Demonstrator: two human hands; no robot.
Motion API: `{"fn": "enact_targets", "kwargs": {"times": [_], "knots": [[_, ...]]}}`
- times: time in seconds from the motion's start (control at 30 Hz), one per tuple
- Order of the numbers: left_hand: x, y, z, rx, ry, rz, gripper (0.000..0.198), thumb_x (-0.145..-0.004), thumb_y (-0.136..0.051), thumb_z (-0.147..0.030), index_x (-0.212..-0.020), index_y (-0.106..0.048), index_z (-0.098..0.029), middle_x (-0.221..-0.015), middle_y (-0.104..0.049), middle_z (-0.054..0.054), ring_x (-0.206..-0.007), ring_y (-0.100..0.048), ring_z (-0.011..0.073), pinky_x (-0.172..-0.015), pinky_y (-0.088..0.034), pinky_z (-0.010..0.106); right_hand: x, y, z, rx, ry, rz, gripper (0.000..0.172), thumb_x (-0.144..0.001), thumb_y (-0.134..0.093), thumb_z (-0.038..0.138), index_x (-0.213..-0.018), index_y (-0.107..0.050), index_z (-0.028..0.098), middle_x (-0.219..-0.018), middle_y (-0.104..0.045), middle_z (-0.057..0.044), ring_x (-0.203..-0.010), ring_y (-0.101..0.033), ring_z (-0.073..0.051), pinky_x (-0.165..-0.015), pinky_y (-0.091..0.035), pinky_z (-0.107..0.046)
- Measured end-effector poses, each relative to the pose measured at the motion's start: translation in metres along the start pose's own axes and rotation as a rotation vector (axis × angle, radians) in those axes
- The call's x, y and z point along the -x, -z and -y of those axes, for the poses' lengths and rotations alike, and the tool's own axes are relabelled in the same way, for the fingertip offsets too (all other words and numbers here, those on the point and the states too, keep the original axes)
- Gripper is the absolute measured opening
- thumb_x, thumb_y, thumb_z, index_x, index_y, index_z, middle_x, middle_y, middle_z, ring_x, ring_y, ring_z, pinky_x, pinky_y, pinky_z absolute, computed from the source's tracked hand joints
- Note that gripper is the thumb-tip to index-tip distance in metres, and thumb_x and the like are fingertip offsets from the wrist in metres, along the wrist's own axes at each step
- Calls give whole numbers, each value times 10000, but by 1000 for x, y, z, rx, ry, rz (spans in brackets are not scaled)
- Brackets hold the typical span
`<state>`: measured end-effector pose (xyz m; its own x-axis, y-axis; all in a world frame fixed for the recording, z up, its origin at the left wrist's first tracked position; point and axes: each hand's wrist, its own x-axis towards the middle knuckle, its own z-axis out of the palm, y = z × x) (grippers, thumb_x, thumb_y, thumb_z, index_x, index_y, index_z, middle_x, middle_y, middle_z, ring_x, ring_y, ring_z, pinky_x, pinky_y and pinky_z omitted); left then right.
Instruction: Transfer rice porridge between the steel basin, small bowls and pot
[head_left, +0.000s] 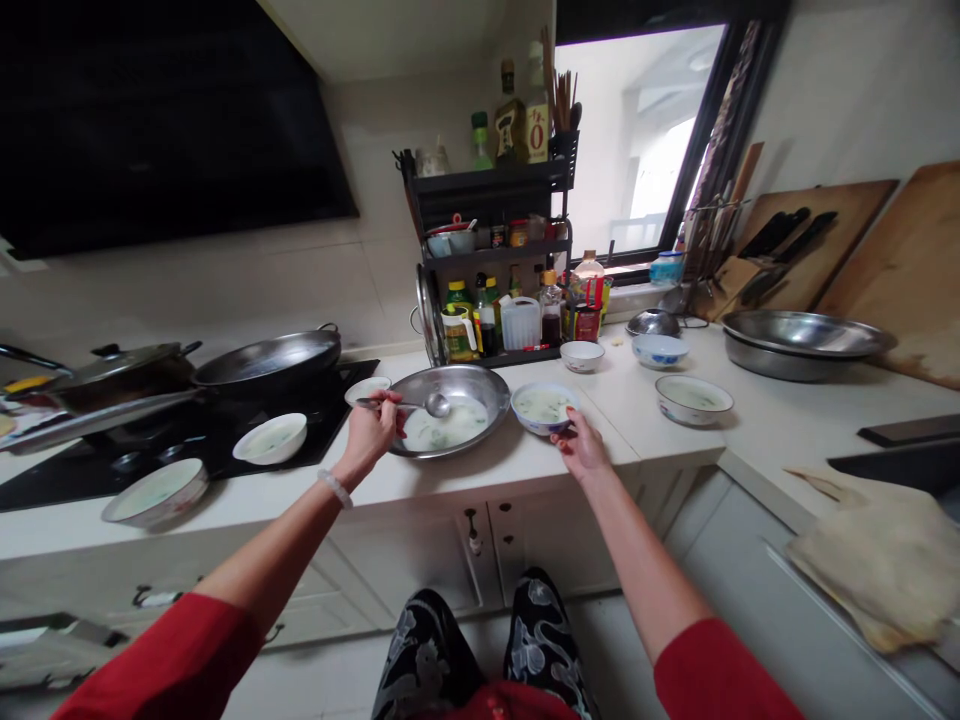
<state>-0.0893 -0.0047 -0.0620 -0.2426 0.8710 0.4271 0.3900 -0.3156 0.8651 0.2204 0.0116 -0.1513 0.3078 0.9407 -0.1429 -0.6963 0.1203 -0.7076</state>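
Note:
My left hand [373, 433] is closed round the handle of a metal ladle [438, 405]. The ladle's bowl hangs over a wide steel basin [491, 388] that holds milky soup with green bits. At the basin's right, my right hand [581, 446] grips the rim of a blue-and-white bowl [534, 421], thumb on top and fingers underneath. Similar pale soup fills this bowl. Behind my left hand a small white bowl [367, 388] is partly hidden.
Filled bowls stand at the left, one white [270, 440] by the black stove [225, 445], and another [694, 400] at the right. A wok [270, 365] sits on the stove. Behind the basin rises a black spice rack [491, 182]; steel basins [806, 340] are at the right.

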Motion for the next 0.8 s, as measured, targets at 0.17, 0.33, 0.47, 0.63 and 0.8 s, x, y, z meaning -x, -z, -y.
{"fn": "enact_targets", "kwargs": {"times": [0.17,0.33,0.47,0.63,0.8], "knots": [[8,5,0,-121,7,84,96,-708,-508,-132,-754,-585,-169,-497,-580,7,-389,-533,134,-394,-388,200,0,0,0,7,5,-4,237,-620,-726,275,-786,-594,168,-592,-629,-7,-399,-520,-96,-291,-325,-150],[3,0,10,62,142,12,118,-713,-497,-133,-795,-578,-157,-529,-589,9,-396,-537,134,-403,-431,216,-1,1,-1,3,3,-3,228,-630,-720,274,-792,-599,170,-596,-627,-5,-406,-516,-95,-285,-327,-150],[-4,-1,10,281,352,-141,96,-711,-487,-114,-761,-568,-130,-514,-568,13,-416,-527,118,-421,-452,216,-2,1,-1,-4,11,-2,226,-628,-720,272,-786,-600,164,-597,-627,-10,-404,-522,-95,-289,-328,-148],[-5,1,3,391,434,-189,97,-703,-479,-86,-733,-570,-97,-518,-564,28,-432,-516,98,-420,-452,197,-1,0,-1,-2,12,2,221,-623,-719,271,-776,-598,166,-593,-630,-6,-400,-523,-96,-289,-327,-149],[-4,1,-4,405,429,-194,110,-705,-466,-79,-740,-569,-93,-508,-548,17,-440,-520,97,-417,-446,186,0,0,0,9,8,-1,259,-594,-746,291,-771,-600,170,-590,-626,5,-403,-519,-93,-283,-326,-153]]}}
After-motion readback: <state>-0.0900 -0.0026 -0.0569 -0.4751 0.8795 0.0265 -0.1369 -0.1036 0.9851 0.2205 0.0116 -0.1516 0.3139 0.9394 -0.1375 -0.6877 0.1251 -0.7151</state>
